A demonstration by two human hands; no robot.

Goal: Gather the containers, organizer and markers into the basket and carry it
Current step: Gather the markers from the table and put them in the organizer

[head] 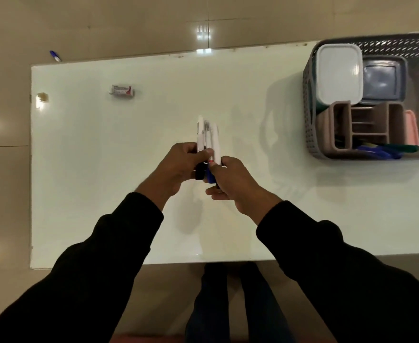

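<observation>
Nearest the camera, two dark sleeves reach out over the near edge of the table, and both hands meet above its middle. The left hand and the right hand are each curled round the lower, capped ends of a bundle of markers, so the bundle sits right between them, gripped by both. The markers' long axis runs away from the person toward the far edge, white barrels pointing outward and the black, blue and red caps down in the fingers; the barrels are blurred, so their exact count cannot be told. The basket stands well apart at the table's far right corner, off to the right of the hands, which makes the right hand the nearer one for the carry across. Inside it sit a white-lidded container, a grey container, the brown organizer and a few coloured markers along its near wall. A small box lies toward the far left of the table, and a blue pen lies on the floor beyond the far left corner.
</observation>
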